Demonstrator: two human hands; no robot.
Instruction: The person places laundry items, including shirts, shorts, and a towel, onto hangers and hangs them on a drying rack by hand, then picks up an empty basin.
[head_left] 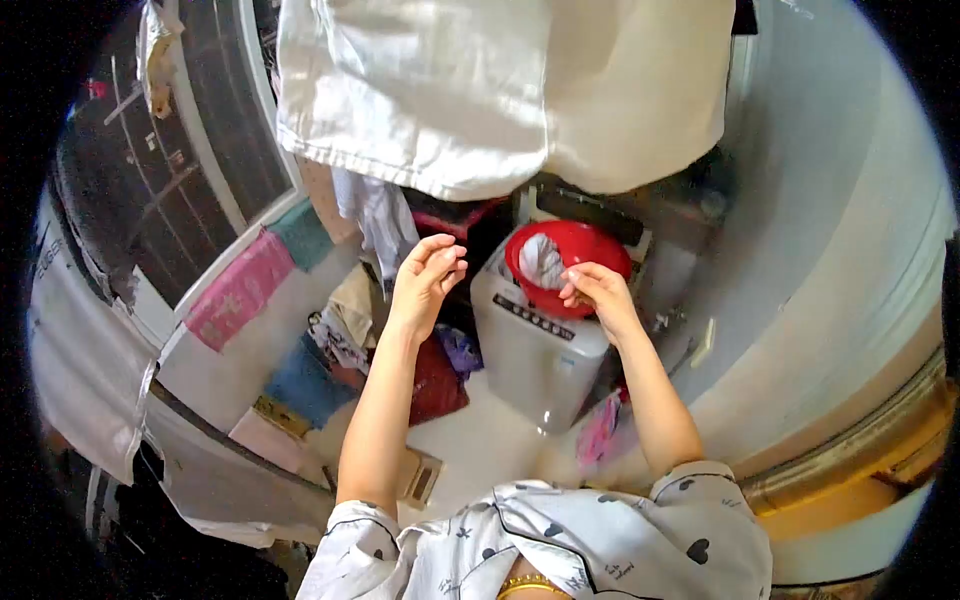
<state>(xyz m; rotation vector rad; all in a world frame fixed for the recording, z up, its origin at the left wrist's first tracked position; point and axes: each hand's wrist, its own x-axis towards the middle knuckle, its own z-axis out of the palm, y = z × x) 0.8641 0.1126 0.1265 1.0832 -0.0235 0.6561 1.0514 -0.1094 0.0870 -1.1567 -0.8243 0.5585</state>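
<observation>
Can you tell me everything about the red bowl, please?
The red bowl is round and wide, and looks smooth, maybe plastic. It sits on top of the white washing machine, open side up. A bundled grey cloth lies inside, towards the picture's left. The right hand hides part of it; I can't tell if they touch.

Above your hands you have pale cloth point(420, 90), matt and softly creased. The basin point(600, 245) at the back edge of the washing machine's top looks like glossy red plastic, and the bundle point(541, 262) in it is grey cloth, rumpled. The washing machine point(540, 370) has a smooth, pale casing (it catches a shine near its bottom corner). Your printed shirt point(600, 540) is matt cloth with dark piping; the pink towel point(240, 290) to your left looks soft and matt.
</observation>
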